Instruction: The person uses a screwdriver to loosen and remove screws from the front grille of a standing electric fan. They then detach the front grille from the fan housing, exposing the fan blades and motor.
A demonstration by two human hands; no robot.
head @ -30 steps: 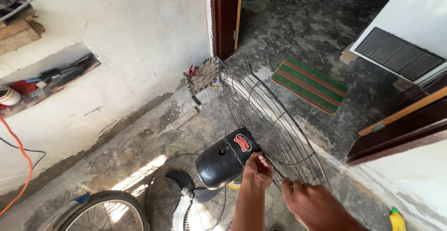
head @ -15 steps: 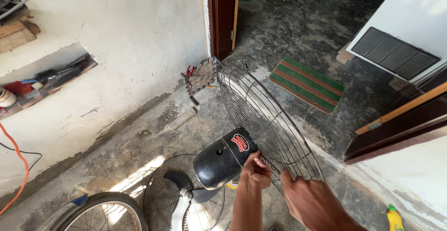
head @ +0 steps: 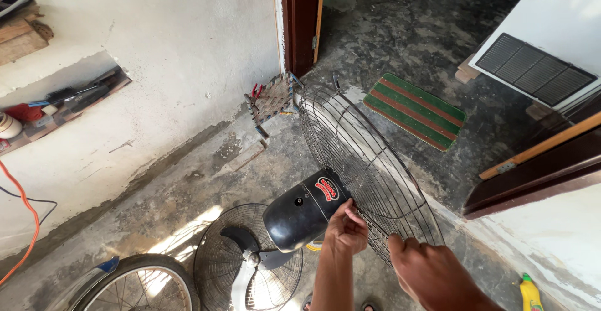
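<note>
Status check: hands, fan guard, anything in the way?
Left hand at motor housing where it meets wire guard. Right hand grips guard's lower rim. Second fan on floor beside.

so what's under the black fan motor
On the floor under the black motor housing lies another wire guard with fan blades; a yellow bit shows, the rest is covered.

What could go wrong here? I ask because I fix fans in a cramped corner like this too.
1. The left hand works where the black motor housing meets the round wire fan guard; fingers might get pinched or scraped between the wires.
2. The guard is tilted and held near its rim by the right hand; it could tip.
3. The second guard with grey blades lies on the concrete floor below, easy to step on.
</note>
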